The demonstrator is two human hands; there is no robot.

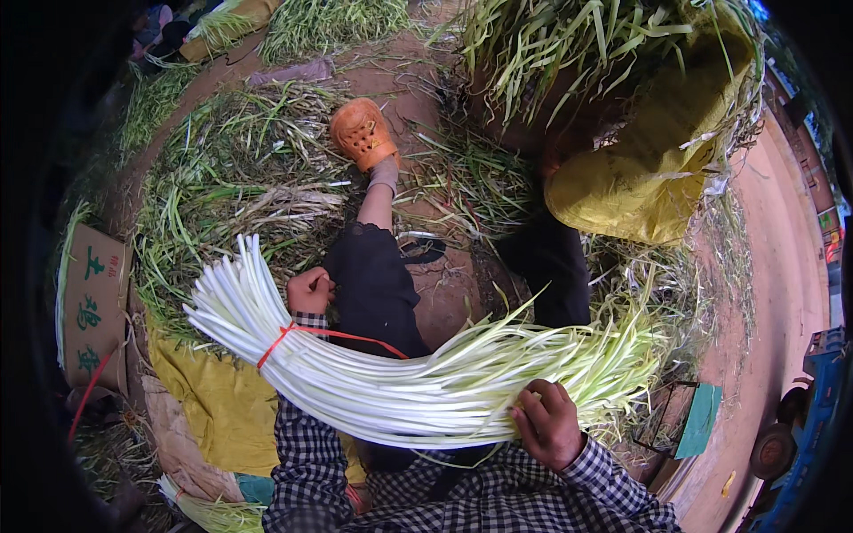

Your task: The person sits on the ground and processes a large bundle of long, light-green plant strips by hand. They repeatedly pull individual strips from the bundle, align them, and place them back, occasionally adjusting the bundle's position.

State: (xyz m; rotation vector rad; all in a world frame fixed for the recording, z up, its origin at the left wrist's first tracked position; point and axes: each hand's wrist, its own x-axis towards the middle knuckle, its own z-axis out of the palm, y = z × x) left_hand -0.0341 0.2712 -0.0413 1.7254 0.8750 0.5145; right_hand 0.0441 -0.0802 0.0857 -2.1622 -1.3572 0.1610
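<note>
A large bundle of pale garlic chives (400,386) lies across my lap, white stems to the left and yellow-green leaves to the right. A red plastic tie (274,345) circles the stems, its tail trailing right. My left forearm passes beneath the bundle, and my left hand (310,292) shows just beyond it with curled fingers; whether it holds anything is unclear. My right hand (548,424) touches the bundle's lower edge near the leaves, thumb and fingers pinched close together, perhaps on a thin leaf.
Loose leaves and stalks (266,160) are heaped beyond my left leg, near an orange clog (363,133). More greens rest by a yellow woven sack (626,186) at upper right. A cardboard box (96,306) stands left, above a yellow cloth (220,413). Another tied bundle (213,513) lies lower left.
</note>
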